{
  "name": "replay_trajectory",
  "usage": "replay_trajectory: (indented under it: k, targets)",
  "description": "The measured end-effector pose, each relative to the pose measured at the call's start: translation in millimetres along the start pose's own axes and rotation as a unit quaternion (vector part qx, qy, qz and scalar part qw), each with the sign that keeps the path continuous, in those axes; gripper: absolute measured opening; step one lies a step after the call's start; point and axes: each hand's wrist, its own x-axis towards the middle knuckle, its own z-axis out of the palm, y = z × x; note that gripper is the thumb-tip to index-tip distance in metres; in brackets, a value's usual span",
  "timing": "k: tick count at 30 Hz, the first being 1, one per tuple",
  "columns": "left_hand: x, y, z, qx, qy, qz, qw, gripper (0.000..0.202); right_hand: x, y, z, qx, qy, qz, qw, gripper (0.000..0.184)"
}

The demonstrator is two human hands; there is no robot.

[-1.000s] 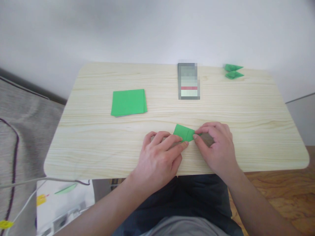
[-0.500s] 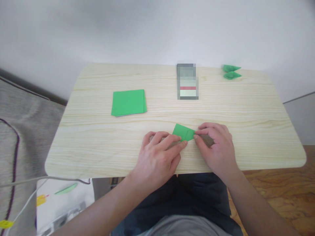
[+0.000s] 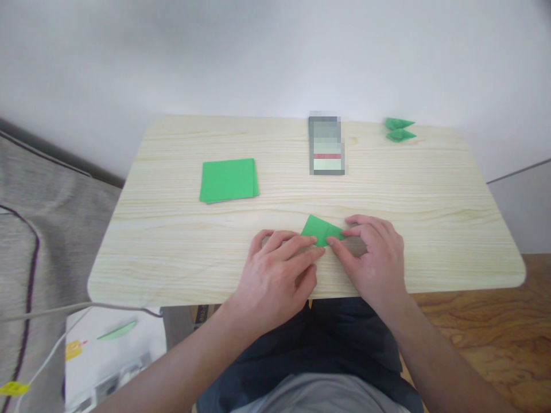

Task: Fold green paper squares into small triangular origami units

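Note:
A small folded piece of green paper (image 3: pixel 315 227) lies on the table near its front edge, with a crease across it and a narrow right end. The fingertips of my left hand (image 3: pixel 278 272) hold down its lower left part, thumb and forefinger close together. At the narrow end, my right hand (image 3: pixel 377 255) has its thumb on top of the paper and its forefinger at the right tip. My fingertips cover parts of the lower edge and the right end.
A stack of green paper sheets (image 3: pixel 228 180) lies on the left of the light wooden table (image 3: pixel 172 246). A phone (image 3: pixel 327 146) with a blurred screen rests at the back. Two folded green paper pieces (image 3: pixel 400 135) sit back right. Cables (image 3: pixel 51 312) run at lower left.
My right thumb has moved left over the paper, from its tip toward the crease. My left hand stays nearly in place. The whole view has shifted slightly.

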Motion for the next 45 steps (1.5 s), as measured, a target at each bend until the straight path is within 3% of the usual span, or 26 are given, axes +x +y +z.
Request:
replay_trajectory:
  k: [12, 19, 23, 29, 45]
  targets:
    - [1, -1, 1.9, -0.011, 0.003, -0.009, 1.000, 0.031, -1, -3, 0, -0.026, 0.000, 0.003, 1.000, 0.018]
    - [-5, 1, 0.5, -0.002, -0.020, 0.028, 0.999, 0.030, -2, 0, -1, -0.006, -0.012, -0.018, 1.000, 0.018]
    - [1, -1, 2.5, -0.009, -0.030, 0.042, 0.999, 0.029, 3, 7, -4, 0.009, -0.043, -0.037, 0.998, 0.020]
    - [10, -6, 9.5, 0.002, 0.012, 0.009, 1.000, 0.025, 11, 8, -6, 0.017, -0.097, -0.068, 0.993, 0.015]
    - [16, -5, 12.2, 0.015, 0.018, -0.005, 1.000, 0.026, 4, 5, -2, 0.021, -0.057, -0.051, 0.997, 0.021]
